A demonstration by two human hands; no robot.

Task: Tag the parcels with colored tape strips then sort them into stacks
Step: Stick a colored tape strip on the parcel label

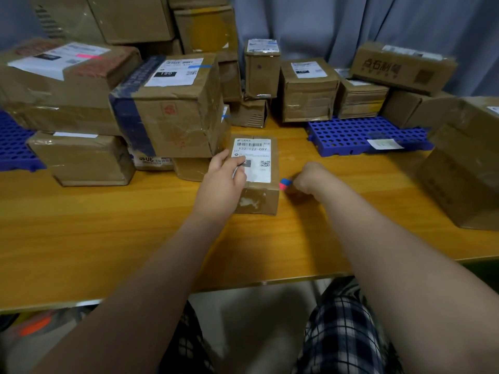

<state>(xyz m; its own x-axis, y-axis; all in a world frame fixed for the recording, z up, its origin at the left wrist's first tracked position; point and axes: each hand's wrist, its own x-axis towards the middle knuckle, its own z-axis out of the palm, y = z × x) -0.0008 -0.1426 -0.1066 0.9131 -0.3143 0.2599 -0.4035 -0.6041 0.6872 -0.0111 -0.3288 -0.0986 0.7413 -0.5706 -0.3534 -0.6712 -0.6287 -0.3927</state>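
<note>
A small brown parcel [259, 195] with a white shipping label lies on the wooden table [108, 233] in front of me. My left hand [224, 179] rests on its left side, fingers lying over the label. My right hand [307, 179] is curled just right of the parcel and holds small tape rolls [285, 183], blue and pink showing. At the left, a big parcel [172, 109] carries a blue strip and another [62, 74] a pink strip.
Parcels are stacked at the left on a blue perforated pallet [13, 147]. More parcels stand at the back and on a second blue pallet [361, 136]. A large box [464, 168] sits at the right edge. The table's front edge runs close to my lap.
</note>
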